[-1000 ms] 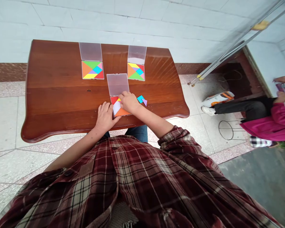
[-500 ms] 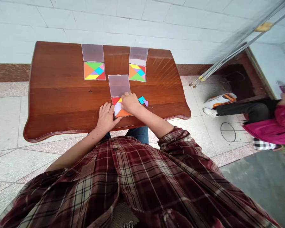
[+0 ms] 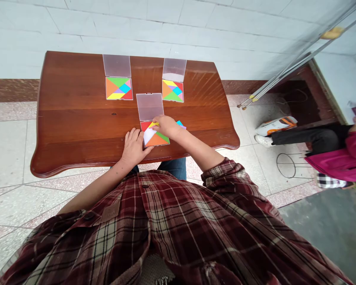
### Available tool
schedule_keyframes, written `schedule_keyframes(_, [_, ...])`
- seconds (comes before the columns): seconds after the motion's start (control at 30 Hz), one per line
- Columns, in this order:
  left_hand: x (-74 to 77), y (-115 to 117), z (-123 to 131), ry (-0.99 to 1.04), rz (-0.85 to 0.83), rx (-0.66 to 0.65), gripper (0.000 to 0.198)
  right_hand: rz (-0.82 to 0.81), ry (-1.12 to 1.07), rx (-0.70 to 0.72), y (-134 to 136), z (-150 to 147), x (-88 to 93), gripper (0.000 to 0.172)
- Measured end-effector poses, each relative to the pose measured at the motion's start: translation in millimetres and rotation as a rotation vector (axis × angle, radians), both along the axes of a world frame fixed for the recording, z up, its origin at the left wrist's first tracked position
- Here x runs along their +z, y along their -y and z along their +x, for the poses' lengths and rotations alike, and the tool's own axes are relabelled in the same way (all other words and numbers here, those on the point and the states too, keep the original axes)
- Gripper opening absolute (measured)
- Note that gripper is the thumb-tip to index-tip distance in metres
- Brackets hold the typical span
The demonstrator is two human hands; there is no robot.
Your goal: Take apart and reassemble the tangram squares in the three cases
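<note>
Here, on the brown table [image 3: 77,122], the near tray [image 3: 148,135] lies open in front of the person, its clear lid [image 3: 150,107] folded back on the far side. The left hand [image 3: 133,148] lies flat at the tray's left edge, fingers straight and thumb out along the near corner, gripping nothing. The right hand [image 3: 167,126] is over the tray's far part, fingers bent toward the thumb beside the yellow piece [image 3: 151,125]; whether they pinch anything I cannot tell. Red [image 3: 144,125], orange [image 3: 156,141] and green [image 3: 165,137] pieces sit in the tray, around a bare white patch. Just beyond the right wrist, partly hidden, a blue piece [image 3: 179,123] and a purple piece [image 3: 183,127] lie on the wood. Farther back stand two filled puzzles, the left one [image 3: 118,88] and the right one [image 3: 172,91], lids open.
</note>
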State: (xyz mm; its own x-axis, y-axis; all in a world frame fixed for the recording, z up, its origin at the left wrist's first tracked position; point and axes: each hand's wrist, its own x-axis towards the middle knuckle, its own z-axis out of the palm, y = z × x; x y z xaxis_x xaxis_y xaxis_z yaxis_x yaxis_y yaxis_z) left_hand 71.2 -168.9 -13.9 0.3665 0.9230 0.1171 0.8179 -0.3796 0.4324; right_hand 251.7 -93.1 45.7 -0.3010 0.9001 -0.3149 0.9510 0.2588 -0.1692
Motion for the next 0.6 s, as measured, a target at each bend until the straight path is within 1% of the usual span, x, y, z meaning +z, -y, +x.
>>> schedule_keyframes(0.13, [1.8,0.1,-0.1,0.005,-0.015,0.001,0.065,-0.007,-0.016,-0.006,1.2,10.0,-2.3,0.03])
schedule_keyframes(0.27, [1.4,-0.2,0.0,0.006,-0.009,-0.001,0.067,0.052,0.008,0.016,7.4,4.9,-6.5,0.027])
schedule_keyframes(0.33, [1.7,-0.2,0.2,0.0,-0.007,-0.002,0.067,0.066,-0.026,0.019,7.7,2.6,-7.3,0.027])
schedule_keyframes(0.4, [2.7,-0.1,0.2,-0.007,-0.01,-0.003,0.066,0.084,-0.115,-0.012,5.3,6.3,-7.1,0.024])
schedule_keyframes(0.47, [4.2,0.0,0.1,-0.01,-0.014,-0.005,0.064,0.13,-0.241,-0.106,1.6,18.8,-7.1,0.02])
schedule_keyframes(0.53, [5.4,0.0,-0.1,-0.007,-0.016,-0.01,0.063,0.189,-0.362,-0.266,-0.9,39.2,-9.2,0.017])
schedule_keyframes(0.6, [5.6,-0.1,-0.3,-0.003,-0.013,-0.015,0.061,0.199,-0.445,-0.441,-0.4,63.1,-14.6,0.017])
